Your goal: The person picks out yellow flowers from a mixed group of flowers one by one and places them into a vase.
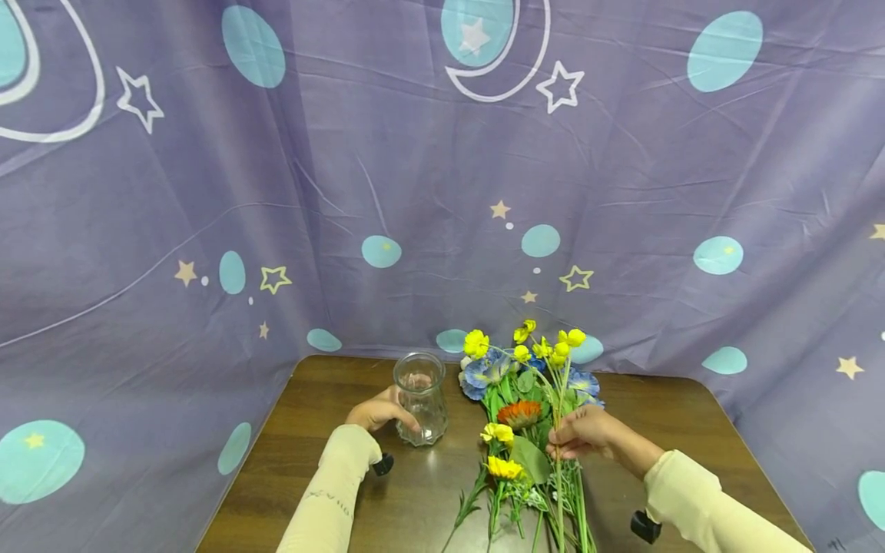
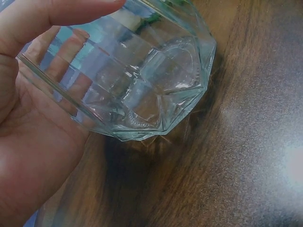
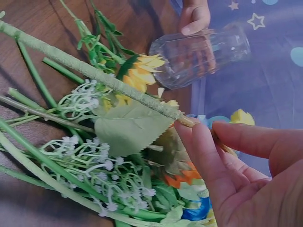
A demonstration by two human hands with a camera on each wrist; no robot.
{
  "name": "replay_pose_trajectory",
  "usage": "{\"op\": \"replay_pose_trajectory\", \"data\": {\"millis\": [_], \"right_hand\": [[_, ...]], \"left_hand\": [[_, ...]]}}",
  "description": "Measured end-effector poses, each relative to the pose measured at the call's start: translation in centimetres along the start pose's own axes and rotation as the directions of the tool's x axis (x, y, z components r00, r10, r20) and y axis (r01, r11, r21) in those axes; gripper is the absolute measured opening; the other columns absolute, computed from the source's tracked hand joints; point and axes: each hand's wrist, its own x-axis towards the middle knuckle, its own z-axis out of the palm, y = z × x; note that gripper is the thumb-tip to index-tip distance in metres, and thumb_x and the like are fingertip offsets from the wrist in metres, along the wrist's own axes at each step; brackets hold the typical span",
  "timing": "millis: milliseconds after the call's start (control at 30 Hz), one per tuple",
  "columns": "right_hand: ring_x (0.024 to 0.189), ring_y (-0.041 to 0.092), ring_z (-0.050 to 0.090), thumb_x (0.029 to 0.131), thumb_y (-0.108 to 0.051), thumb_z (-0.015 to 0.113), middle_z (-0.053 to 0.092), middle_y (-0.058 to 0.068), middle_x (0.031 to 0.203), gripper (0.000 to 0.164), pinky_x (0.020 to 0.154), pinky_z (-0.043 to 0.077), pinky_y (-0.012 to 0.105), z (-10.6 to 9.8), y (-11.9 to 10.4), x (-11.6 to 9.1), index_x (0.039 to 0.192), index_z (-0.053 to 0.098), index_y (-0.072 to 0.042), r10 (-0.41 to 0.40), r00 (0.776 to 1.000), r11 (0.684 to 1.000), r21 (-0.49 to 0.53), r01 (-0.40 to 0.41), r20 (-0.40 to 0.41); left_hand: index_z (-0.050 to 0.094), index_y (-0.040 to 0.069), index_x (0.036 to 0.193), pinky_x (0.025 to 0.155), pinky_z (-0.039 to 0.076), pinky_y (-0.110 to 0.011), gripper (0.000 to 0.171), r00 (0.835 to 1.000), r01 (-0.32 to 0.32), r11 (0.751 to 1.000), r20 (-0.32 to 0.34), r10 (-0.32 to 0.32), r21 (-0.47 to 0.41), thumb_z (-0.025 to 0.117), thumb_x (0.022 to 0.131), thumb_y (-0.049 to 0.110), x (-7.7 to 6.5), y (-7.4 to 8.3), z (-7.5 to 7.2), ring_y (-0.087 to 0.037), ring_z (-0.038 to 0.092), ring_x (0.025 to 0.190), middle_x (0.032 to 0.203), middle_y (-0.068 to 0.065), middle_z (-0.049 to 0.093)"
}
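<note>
My left hand (image 1: 383, 411) grips a clear glass vase (image 1: 423, 415) round its side, and nothing stands in the vase. In the left wrist view the thumb and fingers curl about the faceted glass (image 2: 161, 90), whose base is close over the wood. Over the flower pile, my right hand (image 1: 588, 434) pinches a long green flower stem (image 3: 94, 73) between thumb and fingertips. This stem rises to a spray of small yellow flowers (image 1: 560, 349). Beneath it lie an orange flower (image 1: 518, 415), two yellow blooms (image 1: 505, 467), a broad green leaf (image 3: 132, 127) and blue flowers (image 1: 484, 372).
The brown wooden table (image 1: 276, 476) backs onto a purple curtain (image 1: 415, 153) printed with stars and moons. Tiny white blossoms (image 3: 104, 165) and several loose stems (image 1: 584, 514) reach toward the table's near side. A dark wrist camera (image 1: 645, 528) hangs by the right sleeve.
</note>
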Motion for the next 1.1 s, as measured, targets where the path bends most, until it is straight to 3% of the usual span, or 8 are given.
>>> {"op": "replay_pose_trajectory", "data": {"millis": [233,400,633,800,1100], "right_hand": [[0.070,0.012,0.074,0.094,-0.003,0.066,0.078,0.013,0.085,0.014,0.067,0.061,0.022,-0.5,-1.4,-0.3,0.095,0.071,0.010,-0.013,1.000,1.000,0.011,0.013,0.012],[0.074,0.013,0.074,0.095,-0.003,0.065,0.078,0.012,0.086,0.013,0.070,0.062,0.023,-1.1,-2.2,-0.3,0.095,0.071,0.009,-0.038,0.999,0.999,0.017,0.038,0.011],[0.077,0.014,0.075,0.096,-0.003,0.065,0.078,0.013,0.087,0.015,0.072,0.062,0.024,-1.4,-3.6,-0.1,0.097,0.070,0.011,-0.072,0.997,0.997,0.011,0.072,0.003],[0.079,0.016,0.076,0.096,-0.003,0.065,0.079,0.014,0.089,0.013,0.073,0.062,0.026,-1.3,-4.8,-0.2,0.095,0.071,0.009,-0.077,0.997,0.997,0.000,0.077,-0.025],[0.089,0.018,0.076,0.098,-0.005,0.062,0.079,0.012,0.095,0.017,0.080,0.062,0.028,-1.7,-6.7,-0.4,0.103,0.068,0.010,-0.111,0.993,0.994,-0.029,0.110,-0.028]], "left_hand": [[0.040,0.001,0.149,0.105,0.051,-0.038,0.091,1.000,-0.002,1.000,0.004,0.002,0.000,0.077,0.066,-0.008,0.1,-0.1,-0.1,-0.046,0.052,0.130,0.136,-0.013,0.063],[0.039,0.001,0.149,0.105,0.051,-0.038,0.091,1.000,-0.002,1.000,0.009,0.002,0.008,0.077,0.067,-0.009,0.2,-0.2,-0.3,-0.040,0.056,0.127,0.134,-0.010,0.065],[0.042,0.000,0.147,0.111,0.047,-0.048,0.087,1.000,-0.004,1.000,0.014,0.005,-0.006,0.077,0.067,-0.008,0.2,-0.2,-0.1,-0.042,0.055,0.128,0.140,-0.025,0.059],[0.046,-0.001,0.143,0.112,0.046,-0.049,0.083,1.000,0.009,1.000,0.007,-0.009,-0.018,0.078,0.067,-0.008,0.1,-0.1,0.1,-0.044,0.054,0.130,0.144,-0.031,0.053],[0.046,0.001,0.143,0.109,0.048,-0.047,0.083,1.000,0.013,1.000,-0.018,-0.013,-0.002,0.078,0.066,-0.008,0.2,-0.2,0.0,-0.048,0.053,0.129,0.137,-0.021,0.062]]}}
